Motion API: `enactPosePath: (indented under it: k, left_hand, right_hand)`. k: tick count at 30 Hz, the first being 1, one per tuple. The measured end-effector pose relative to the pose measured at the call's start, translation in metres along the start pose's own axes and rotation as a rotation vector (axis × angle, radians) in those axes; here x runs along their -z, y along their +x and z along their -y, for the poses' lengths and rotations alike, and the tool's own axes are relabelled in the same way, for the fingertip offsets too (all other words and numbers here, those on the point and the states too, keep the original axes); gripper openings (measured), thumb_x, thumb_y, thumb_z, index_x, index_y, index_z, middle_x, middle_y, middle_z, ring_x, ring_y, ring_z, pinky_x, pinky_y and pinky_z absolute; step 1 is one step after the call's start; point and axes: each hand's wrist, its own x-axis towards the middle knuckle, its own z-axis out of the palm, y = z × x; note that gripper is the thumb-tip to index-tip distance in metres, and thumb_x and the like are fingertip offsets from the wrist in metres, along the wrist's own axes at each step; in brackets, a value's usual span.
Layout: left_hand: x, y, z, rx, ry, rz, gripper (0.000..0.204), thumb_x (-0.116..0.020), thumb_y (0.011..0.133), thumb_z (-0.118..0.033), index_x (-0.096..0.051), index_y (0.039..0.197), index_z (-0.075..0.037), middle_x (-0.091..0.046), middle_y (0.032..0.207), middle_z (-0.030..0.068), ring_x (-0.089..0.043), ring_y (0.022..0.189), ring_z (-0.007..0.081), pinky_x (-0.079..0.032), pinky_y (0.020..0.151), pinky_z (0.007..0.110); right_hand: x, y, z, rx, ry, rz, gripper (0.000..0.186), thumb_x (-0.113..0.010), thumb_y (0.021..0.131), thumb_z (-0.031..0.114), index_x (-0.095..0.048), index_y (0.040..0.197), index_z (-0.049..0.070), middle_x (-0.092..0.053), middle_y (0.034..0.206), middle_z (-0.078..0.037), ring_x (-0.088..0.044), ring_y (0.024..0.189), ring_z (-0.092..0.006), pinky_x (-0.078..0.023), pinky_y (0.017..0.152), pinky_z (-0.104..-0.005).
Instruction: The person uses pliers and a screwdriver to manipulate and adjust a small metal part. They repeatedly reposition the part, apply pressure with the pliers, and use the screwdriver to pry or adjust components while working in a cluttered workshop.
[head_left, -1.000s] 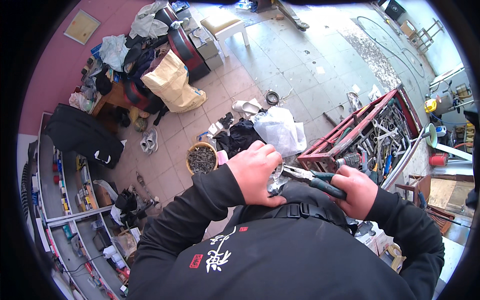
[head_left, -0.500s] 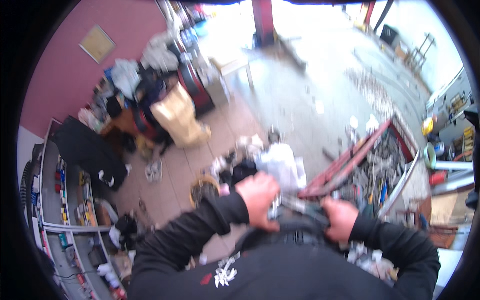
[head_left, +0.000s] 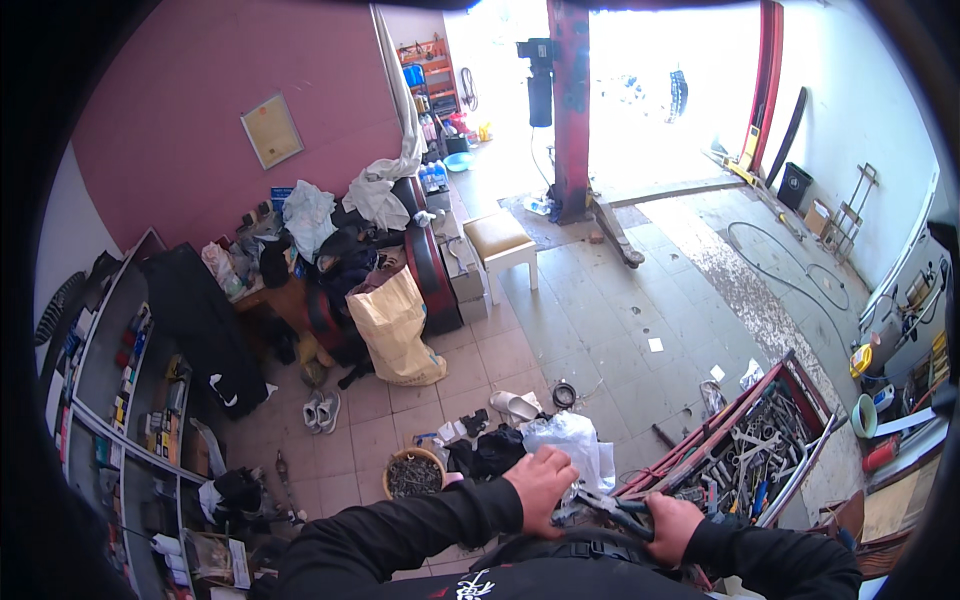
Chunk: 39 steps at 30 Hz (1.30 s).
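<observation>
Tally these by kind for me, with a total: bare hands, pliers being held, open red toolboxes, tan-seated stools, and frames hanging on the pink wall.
Bare hands: 2 (left hand, right hand)
Held pliers: 1
Open red toolbox: 1
Tan-seated stool: 1
Wall frame: 1
Total: 6

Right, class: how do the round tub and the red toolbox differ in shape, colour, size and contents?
The tub is round; the toolbox is long and straight-sided.
The tub's rim is tan, the toolbox's red.
The tub looks much smaller than the toolbox.
The tub holds small dark pieces; the toolbox holds wrenches and other tools.
Both are open-topped and well filled.
</observation>
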Motion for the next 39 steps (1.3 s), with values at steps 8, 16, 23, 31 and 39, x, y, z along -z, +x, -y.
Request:
enactPosePath:
  k: [8,16,23,31,39]
  left_hand:
    - [-0.019,-0.024,-0.016,0.054,0.019,-0.077,0.086,-0.092,0.075,-0.052,-0.062,0.136,0.001,-0.059,0.136,0.0223,-0.053,0.134,0.044,-0.049,0.115,0.054]
    - [-0.017,-0.03,-0.021,0.142,0.037,-0.063,0.088,-0.093,0.073,-0.052,-0.063,0.137,0.001,-0.061,0.136,0.0218,-0.054,0.132,0.0434,-0.049,0.112,0.053]
    - [-0.014,-0.009,0.035,-0.022,-0.476,0.213,0.102,-0.098,0.069,-0.058,-0.061,0.14,0.005,-0.062,0.136,0.0229,-0.056,0.131,0.0431,-0.048,0.114,0.049]
    - [-0.034,-0.022,0.06,-0.122,-0.519,0.248,0.107,-0.098,0.07,-0.06,-0.058,0.146,0.006,-0.061,0.14,0.0239,-0.055,0.133,0.0421,-0.047,0.116,0.049]
    - [-0.024,-0.035,0.025,0.177,-0.072,0.036,0.099,-0.093,0.074,-0.064,-0.063,0.141,0.002,-0.062,0.133,0.0236,-0.058,0.127,0.0429,-0.051,0.109,0.047]
  right_hand:
    - [-0.024,-0.003,-0.014,0.037,0.108,0.085,0.059,-0.081,0.085,0.023,-0.059,0.133,-0.003,-0.074,0.115,-0.031,-0.073,0.11,-0.0513,-0.06,0.095,-0.053]
    - [-0.044,0.004,-0.018,0.063,0.241,0.082,0.06,-0.081,0.082,0.018,-0.059,0.135,-0.001,-0.074,0.113,-0.031,-0.073,0.111,-0.05,-0.059,0.096,-0.0509]
    - [-0.026,0.009,0.012,0.095,0.174,-0.15,0.056,-0.086,0.082,0.023,-0.064,0.128,-0.001,-0.073,0.106,-0.026,-0.074,0.102,-0.0484,-0.06,0.089,-0.0506]
    - [-0.046,0.009,0.031,0.159,0.044,-0.269,0.055,-0.087,0.087,0.029,-0.064,0.127,-0.001,-0.074,0.106,-0.025,-0.074,0.105,-0.0467,-0.06,0.091,-0.0512]
    - [-0.037,0.021,0.023,-0.162,0.202,0.111,0.061,-0.086,0.082,0.021,-0.063,0.132,-0.002,-0.076,0.115,-0.028,-0.076,0.111,-0.045,-0.059,0.098,-0.0474]
